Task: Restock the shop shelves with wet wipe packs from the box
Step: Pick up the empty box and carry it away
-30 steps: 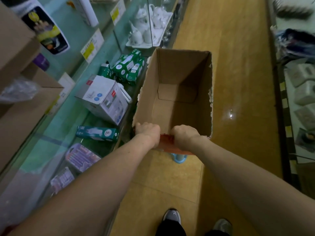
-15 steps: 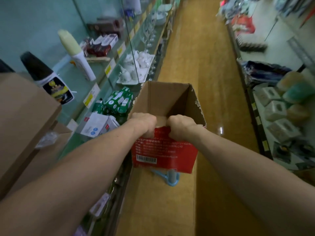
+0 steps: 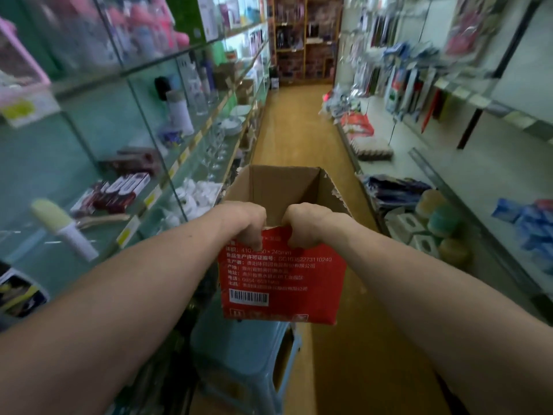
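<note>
- Head view: we hold an open-topped brown corrugated cardboard box with a red printed front panel [image 3: 281,274] out in front of us, in the middle of the shop aisle.
- Its top rim is ragged and torn. The red face carries white text and a barcode, and the inner walls are plain matte brown. The near wall hides the bottom of the box from us.
- Our left hand [image 3: 247,224] and right hand [image 3: 308,224] sit side by side on the near rim, knuckles up, fingers curled over the edge and clamped on the cardboard. Both forearms reach forward, nearly straight.
- Below the box stands a pale blue plastic stool [image 3: 239,351] with a smooth top, close to the left shelving.
- Glass shelves with yellow price tags [image 3: 191,145] line the left side, holding white porcelain teapots [image 3: 194,196] just beside the box's left wall.
- White metal shelving [image 3: 484,187] runs along the right, well apart from the box.
- Glossy tan floor [image 3: 299,130] stretches ahead between the two rows.
</note>
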